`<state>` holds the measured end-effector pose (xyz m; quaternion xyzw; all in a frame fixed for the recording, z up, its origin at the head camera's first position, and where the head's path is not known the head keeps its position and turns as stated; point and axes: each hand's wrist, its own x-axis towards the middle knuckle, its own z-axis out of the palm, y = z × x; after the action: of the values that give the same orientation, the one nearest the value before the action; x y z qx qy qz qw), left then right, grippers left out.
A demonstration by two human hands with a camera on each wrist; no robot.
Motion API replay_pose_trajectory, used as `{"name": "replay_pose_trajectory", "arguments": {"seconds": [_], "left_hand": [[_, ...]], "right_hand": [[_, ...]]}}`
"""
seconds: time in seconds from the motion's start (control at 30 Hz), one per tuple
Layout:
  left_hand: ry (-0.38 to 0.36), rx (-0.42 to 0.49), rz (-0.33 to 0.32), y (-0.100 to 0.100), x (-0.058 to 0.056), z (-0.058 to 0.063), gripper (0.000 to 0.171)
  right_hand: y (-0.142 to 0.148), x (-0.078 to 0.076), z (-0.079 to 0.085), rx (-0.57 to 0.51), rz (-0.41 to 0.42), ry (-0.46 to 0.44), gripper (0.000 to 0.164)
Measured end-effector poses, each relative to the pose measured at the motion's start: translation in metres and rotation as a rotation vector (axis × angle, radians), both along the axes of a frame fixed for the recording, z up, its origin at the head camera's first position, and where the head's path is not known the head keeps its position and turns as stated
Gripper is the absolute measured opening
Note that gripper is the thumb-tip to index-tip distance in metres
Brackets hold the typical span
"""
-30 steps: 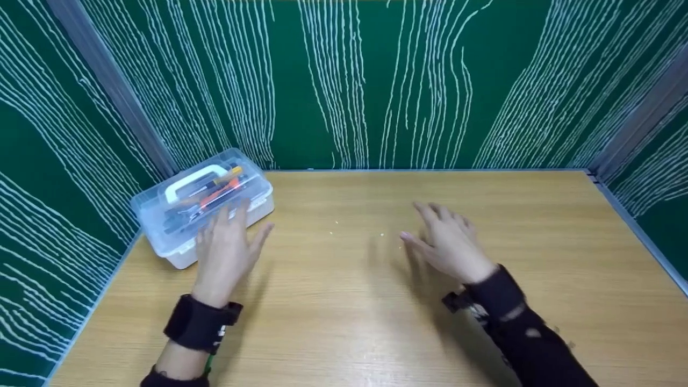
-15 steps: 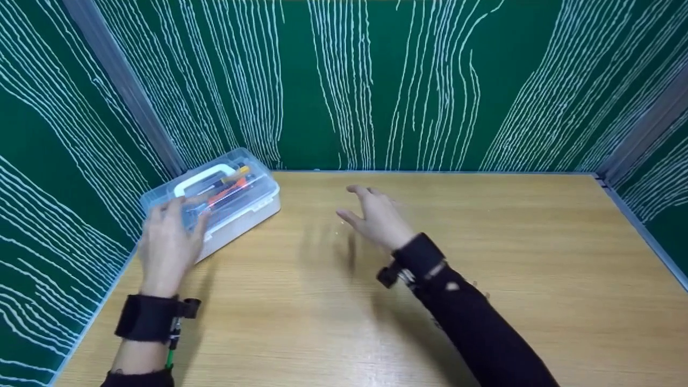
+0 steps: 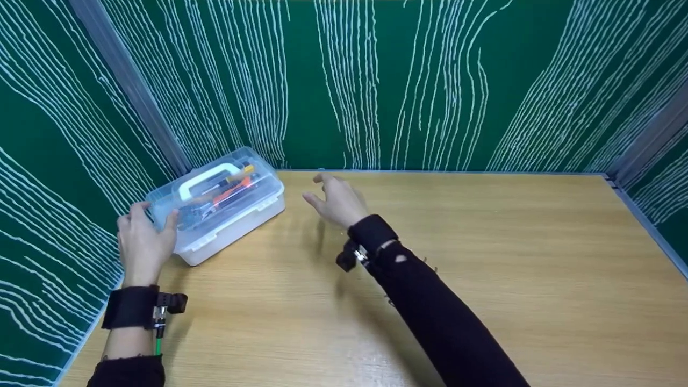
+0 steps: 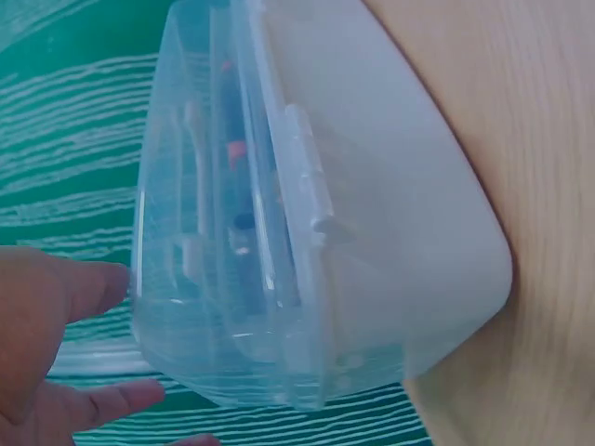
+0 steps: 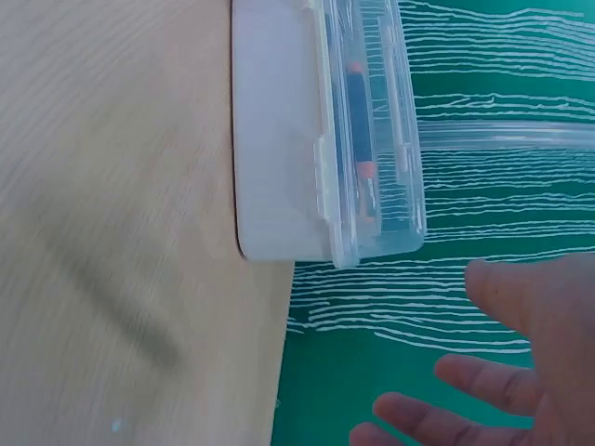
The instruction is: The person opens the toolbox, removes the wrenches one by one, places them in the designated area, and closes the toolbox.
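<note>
A clear-lidded plastic storage box (image 3: 231, 231) with a white base and a white handle (image 3: 209, 180) stands at the table's back left. Orange and yellow tools (image 3: 232, 192) show through its lid. My left hand (image 3: 142, 244) is at the box's left end, thumb and fingers spread around the near corner; in the left wrist view the thumb tip is right at the lid. To the right of the box, my right hand (image 3: 339, 201) hovers with fingers spread and nothing in them. The right wrist view shows its thumb (image 5: 502, 293) a short way from the box's end.
The wooden table (image 3: 484, 269) meets green walls (image 3: 419, 80) with white wavy lines at the back and sides. A grey corner post (image 3: 129, 80) rises behind the box. Both wrists wear black straps with small cameras (image 3: 346, 257).
Both hands have moved left. The left hand went from in front of the box to its left end; the right hand came across the table towards the box's right end. The box has stayed in place.
</note>
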<state>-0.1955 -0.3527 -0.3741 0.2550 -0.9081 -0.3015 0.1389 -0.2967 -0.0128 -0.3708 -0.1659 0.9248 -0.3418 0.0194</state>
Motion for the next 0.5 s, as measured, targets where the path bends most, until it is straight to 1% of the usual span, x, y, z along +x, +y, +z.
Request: {"name": "replay_pose_trajectory", "arguments": {"seconds": [0.2,0.3,0.4,0.5], "left_hand": [[-0.027,0.156,0.017,-0.015,-0.007,-0.005,0.082],[-0.046,0.238,0.014,-0.021,-0.010,-0.006,0.084],[-0.077,0.300,-0.002,-0.024,-0.012,-0.007,0.085],[-0.100,0.333,-0.029,-0.026,-0.014,-0.008,0.085]], "right_hand": [[-0.022,-0.011,-0.001,-0.018,-0.015,-0.051,0.054],[-0.030,-0.015,-0.003,-0.021,-0.035,-0.069,0.053],[-0.038,-0.019,-0.004,-0.027,-0.052,-0.096,0.051],[-0.047,-0.022,-0.003,-0.026,-0.062,-0.117,0.050]]}}
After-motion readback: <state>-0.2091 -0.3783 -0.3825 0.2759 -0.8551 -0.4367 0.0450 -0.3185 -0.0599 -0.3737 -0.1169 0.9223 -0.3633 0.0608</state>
